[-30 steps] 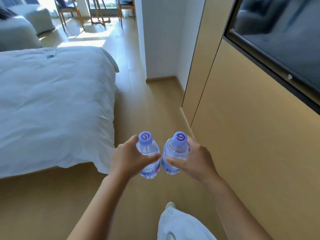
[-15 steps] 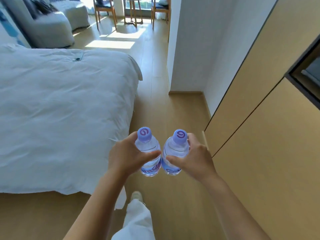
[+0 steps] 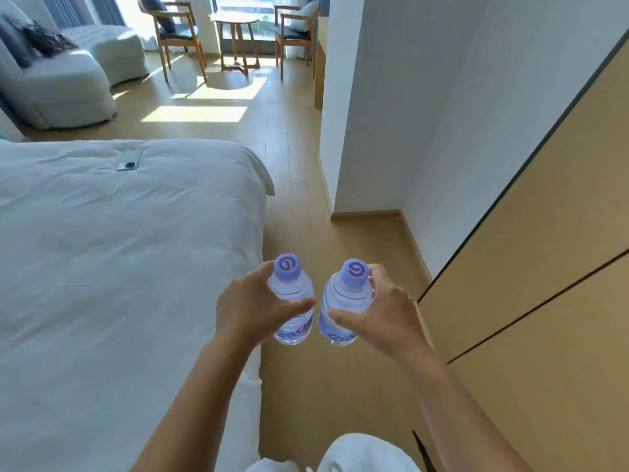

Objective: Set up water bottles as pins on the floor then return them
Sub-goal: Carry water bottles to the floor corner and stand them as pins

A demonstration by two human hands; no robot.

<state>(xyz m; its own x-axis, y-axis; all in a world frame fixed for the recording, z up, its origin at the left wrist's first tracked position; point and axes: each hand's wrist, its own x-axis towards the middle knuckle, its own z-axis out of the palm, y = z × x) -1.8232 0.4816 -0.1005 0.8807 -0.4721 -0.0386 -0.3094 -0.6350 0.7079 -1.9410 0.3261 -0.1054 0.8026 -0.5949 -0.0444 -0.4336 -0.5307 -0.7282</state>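
I carry two clear water bottles with purple caps, upright and side by side in front of me, well above the wooden floor (image 3: 306, 137). My left hand (image 3: 248, 308) grips the left bottle (image 3: 291, 291) around its body, thumb across the front. My right hand (image 3: 377, 315) grips the right bottle (image 3: 343, 298) the same way. The two bottles nearly touch. Their lower halves show purple labels; the hands cover part of each.
A white bed (image 3: 119, 267) fills the left, with a phone (image 3: 131, 159) lying on it. A tan cabinet wall (image 3: 531, 267) runs along the right, and a white wall corner (image 3: 357, 131) juts out ahead. Beyond stand a sofa (image 3: 61, 83), two wooden chairs and a small round table (image 3: 235, 22).
The view has tilted up and moved forward along the aisle beside the bed, showing more of the far room. Both hands keep the same grip on the bottles.
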